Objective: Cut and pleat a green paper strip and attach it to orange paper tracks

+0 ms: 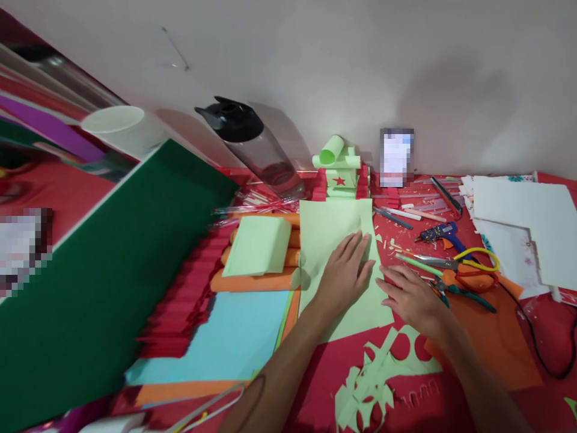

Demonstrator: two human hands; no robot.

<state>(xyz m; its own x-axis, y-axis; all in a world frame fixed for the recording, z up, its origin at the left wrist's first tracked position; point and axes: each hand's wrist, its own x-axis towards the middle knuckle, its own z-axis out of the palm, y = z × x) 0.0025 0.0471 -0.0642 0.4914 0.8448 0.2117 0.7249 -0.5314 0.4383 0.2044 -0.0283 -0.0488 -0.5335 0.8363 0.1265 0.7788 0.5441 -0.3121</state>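
A light green sheet of paper (320, 264) lies flat on the red table in front of me. My left hand (347, 270) rests on it, fingers stretched out and palm down. Just past the sheet's right edge, my right hand (410, 297) hovers or rests with its fingers extended, holding nothing that I can see. Cut green paper scraps (374, 379) lie nearer to me, below the sheet. Behind the sheet stands a small green paper model (340, 177) with a red star and a rolled tube on top.
Scissors (478, 258), a glue gun (442, 233), pliers (473, 294) and pens (406, 213) lie at right. Left are folded green paper (259, 243) on orange rolls (252, 280), blue paper (243, 331) and a dark green board (112, 270). A bottle (270, 156) and phone (396, 156) stand behind.
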